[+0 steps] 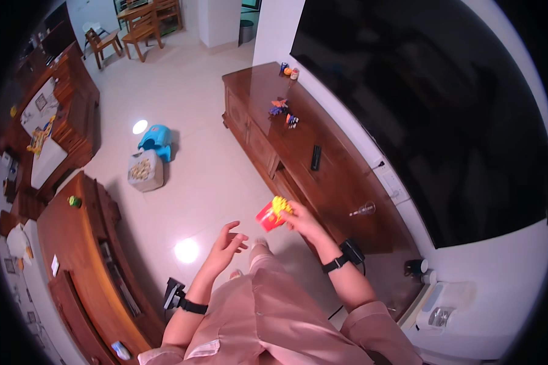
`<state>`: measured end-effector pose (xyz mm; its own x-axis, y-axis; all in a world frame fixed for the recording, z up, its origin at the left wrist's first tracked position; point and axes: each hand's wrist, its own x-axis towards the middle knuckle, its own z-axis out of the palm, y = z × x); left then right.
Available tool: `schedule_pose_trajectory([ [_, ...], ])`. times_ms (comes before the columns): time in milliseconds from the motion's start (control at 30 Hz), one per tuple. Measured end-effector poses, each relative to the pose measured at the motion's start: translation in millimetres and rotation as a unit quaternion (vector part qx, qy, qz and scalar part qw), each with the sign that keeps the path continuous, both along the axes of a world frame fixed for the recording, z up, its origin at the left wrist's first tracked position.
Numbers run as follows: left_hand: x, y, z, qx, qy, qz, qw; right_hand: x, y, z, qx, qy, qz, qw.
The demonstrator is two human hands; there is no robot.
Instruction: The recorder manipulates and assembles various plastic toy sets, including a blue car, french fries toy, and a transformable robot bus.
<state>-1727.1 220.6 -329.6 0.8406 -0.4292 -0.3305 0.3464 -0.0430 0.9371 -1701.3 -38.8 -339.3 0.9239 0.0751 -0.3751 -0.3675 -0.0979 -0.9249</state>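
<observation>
In my right hand (301,220) is a toy carton of french fries (269,216), red below with yellow fries on top. My fingers are wrapped round its right side, and it is held up in front of my body, tilted to the left. My left hand (227,243) hangs a little to the left of the carton, apart from it. Its fingers are loosely curled and spread, with nothing in them. Both forearms wear black straps with dark devices on them.
A long brown TV cabinet (256,115) on the right bears a black remote (316,157) and small toy figures (279,107). Ahead on the floor stand a grey bin (155,180) and a blue plastic toy (156,137). A wooden coffee table (73,243) lies left.
</observation>
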Motion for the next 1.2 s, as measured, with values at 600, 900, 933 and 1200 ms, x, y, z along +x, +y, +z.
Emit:
schedule_pose_trajectory([
  [600, 392, 3, -46, 0.093, 0.192, 0.186, 0.959, 623, -238, -180, -0.448, 0.038, -0.249, 0.858],
  [900, 553, 25, -128, 0.124, 0.29, 0.133, 0.94, 770, -279, -244, -0.494, 0.016, -0.294, 0.818],
  [933, 574, 27, -137, 0.125, 0.297, 0.12, 0.939, 777, -287, -252, -0.5, -0.007, -0.296, 0.814],
  [1200, 692, 57, -155, 0.146, 0.325, 0.045, 0.933, 818, -289, -273, -0.462, -0.022, -0.371, 0.805],
])
